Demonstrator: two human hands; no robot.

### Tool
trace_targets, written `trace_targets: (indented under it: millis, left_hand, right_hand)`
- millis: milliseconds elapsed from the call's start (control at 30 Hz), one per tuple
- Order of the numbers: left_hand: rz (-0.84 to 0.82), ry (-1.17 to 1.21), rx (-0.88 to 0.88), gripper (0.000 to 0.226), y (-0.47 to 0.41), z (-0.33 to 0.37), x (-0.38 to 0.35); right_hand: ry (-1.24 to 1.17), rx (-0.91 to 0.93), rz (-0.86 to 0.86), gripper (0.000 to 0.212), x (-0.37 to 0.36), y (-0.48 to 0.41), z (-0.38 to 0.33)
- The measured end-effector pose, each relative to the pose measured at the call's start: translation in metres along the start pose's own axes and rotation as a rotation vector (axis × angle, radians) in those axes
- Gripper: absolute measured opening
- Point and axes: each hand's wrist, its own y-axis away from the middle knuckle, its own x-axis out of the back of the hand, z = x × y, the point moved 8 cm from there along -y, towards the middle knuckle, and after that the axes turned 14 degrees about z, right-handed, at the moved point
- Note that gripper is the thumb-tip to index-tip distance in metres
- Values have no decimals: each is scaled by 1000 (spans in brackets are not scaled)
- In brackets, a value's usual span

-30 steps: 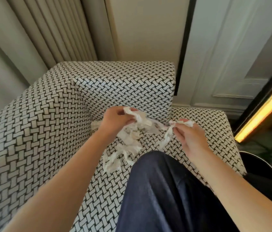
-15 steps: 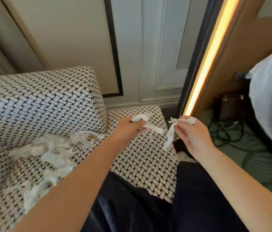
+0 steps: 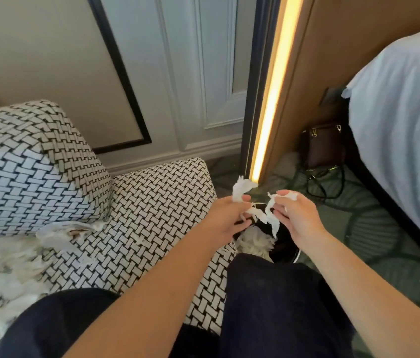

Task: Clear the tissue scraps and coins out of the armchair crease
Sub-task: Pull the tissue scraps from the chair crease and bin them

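Head view. Listener: What is nearest?

Describer: Two knees in dark trousers (image 3: 276, 306), with bare forearms (image 3: 152, 293) reaching forward over them. At the near left, a heap of tissue scraps (image 3: 5, 275) lies on the seat of the armchair (image 3: 152, 202). It trails away to the crease (image 3: 95, 224) under the back cushion (image 3: 23, 164).

Listener: And the hands?

Describer: Further out, side by side and close together. The left hand (image 3: 225, 218) pinches a tuft of tissue (image 3: 241, 189) that points upward. The right hand (image 3: 299, 218) pinches a torn strip (image 3: 273, 223). Its long axis is upright and its free end points down.

Listener: Down at what?

Describer: A black bin (image 3: 285, 250) directly below both hands, just beside the chair's corner, with white tissue (image 3: 255, 242) inside. Letting go looks like the coming move, and neither hand seems nearer.

Listener: What is left?

Describer: The heap, well apart to the left, so the left arm is nearer. A brownish speck (image 3: 76, 231) sits by the crease. I cannot tell if it is a coin. Beyond are a panelled wall (image 3: 203, 73), a bag (image 3: 323, 144) and a bed (image 3: 397, 125).
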Motion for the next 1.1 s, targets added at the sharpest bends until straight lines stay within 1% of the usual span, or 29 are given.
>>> trace_targets:
  millis: [67,167,200,267,333,433,533,700,867,967,1100]
  left_hand:
    - [-23,-37,5,23,-3,-3,-8]
    - [-32,-117,-9,39,-6,-5,-13]
    - [-32,-149,-21,44,-6,-4,-13]
    - [-37,-192,-41,52,-5,-4,-14]
    - [-36,-213,-55,55,-5,-3,-14]
    - [-32,-252,-66,51,-3,-1,-13]
    - [-46,-275,-71,42,1,1,-12]
    - [-67,-316,-126,34,12,10,-7]
    - [7,-263,-187,27,35,29,19]
    - [51,-211,-222,24,55,41,45]
    - [116,-276,-362,22,87,64,92]
  right_hand:
    - [105,14,-28,10,0,-7,7]
    - [258,40,-72,9,-2,-11,12]
    - [291,36,-100,12,-4,-10,14]
    - [371,23,-176,30,-7,-9,18]
    - [480,15,-253,39,-8,-5,21]
    - [550,-20,-306,45,-8,-1,23]
    - [579,-43,-301,46,-6,0,22]
    - [600,-19,-295,49,-9,5,12]
    - [613,99,-377,42,-27,39,-18]
    - [644,262,-421,33,-44,70,-40]
    - [678,427,-492,23,-75,120,-61]
